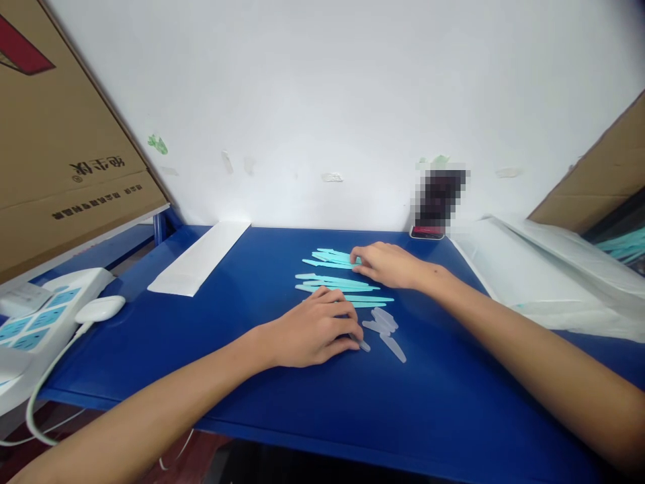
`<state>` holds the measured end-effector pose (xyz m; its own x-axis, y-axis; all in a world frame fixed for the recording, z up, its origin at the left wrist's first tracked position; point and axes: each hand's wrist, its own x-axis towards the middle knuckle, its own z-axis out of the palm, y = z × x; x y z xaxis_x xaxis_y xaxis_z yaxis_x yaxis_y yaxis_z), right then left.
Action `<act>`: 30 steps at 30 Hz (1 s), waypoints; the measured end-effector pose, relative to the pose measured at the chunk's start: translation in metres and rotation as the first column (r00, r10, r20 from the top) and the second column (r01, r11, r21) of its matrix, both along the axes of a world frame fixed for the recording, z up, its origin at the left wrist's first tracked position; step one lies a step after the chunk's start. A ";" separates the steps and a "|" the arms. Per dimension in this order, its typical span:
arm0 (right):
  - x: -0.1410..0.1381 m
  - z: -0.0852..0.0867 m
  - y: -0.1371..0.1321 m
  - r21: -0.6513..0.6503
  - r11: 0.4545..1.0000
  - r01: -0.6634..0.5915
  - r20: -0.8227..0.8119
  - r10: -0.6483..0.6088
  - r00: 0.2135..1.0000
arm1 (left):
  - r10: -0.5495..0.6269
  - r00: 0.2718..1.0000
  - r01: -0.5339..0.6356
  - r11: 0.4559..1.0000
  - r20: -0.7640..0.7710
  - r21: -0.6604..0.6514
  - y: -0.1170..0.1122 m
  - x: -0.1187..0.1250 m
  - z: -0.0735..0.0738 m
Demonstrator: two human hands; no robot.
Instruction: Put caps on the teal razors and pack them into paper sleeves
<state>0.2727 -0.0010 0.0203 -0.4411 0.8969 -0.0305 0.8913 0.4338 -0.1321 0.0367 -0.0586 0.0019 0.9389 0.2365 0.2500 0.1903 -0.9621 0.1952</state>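
Slim turquoise sticks, which look like eyebrow razors (347, 283), lie crosswise in a loose row on the blue table. A second bunch of the razors (327, 257) lies farther back. At the right end of that bunch is my right hand (388, 263), its fingers curled in a pinch on a razor's end. Translucent plastic caps (385, 323) are scattered in front of the row. My left hand (322, 329) rests palm down over the near razors' left part, fingers bent. A clear cap (364, 346) pokes out from under its fingertips.
A white paper strip (201, 259) lies at the back left. White power strip (48, 329) and cable sit at the left edge. A phone (437, 202) leans on the wall. White plastic bags (534, 269) lie right, cardboard (75, 148) stands left.
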 end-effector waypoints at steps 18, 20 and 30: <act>-0.008 0.009 -0.010 0.051 0.997 -0.062 0.148 0.054 0.988 | 0.686 0.621 -0.538 0.725 0.379 -0.430 0.088 -0.046 -0.021; -0.002 0.010 -0.008 0.034 0.997 -0.071 0.049 0.069 0.996 | 0.709 0.601 -0.537 0.701 0.370 -0.470 0.091 -0.047 -0.022; 0.012 0.027 -0.008 -0.134 0.988 -0.071 -0.230 0.038 0.972 | 0.796 0.446 -0.329 0.572 0.410 -0.751 0.098 -0.050 -0.024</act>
<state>0.2843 -0.0087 0.0473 -0.4990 0.8652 -0.0481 0.8066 0.4435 -0.3909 -0.0137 0.0398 -0.0223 0.1326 0.9322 0.3367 0.2393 -0.3598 0.9018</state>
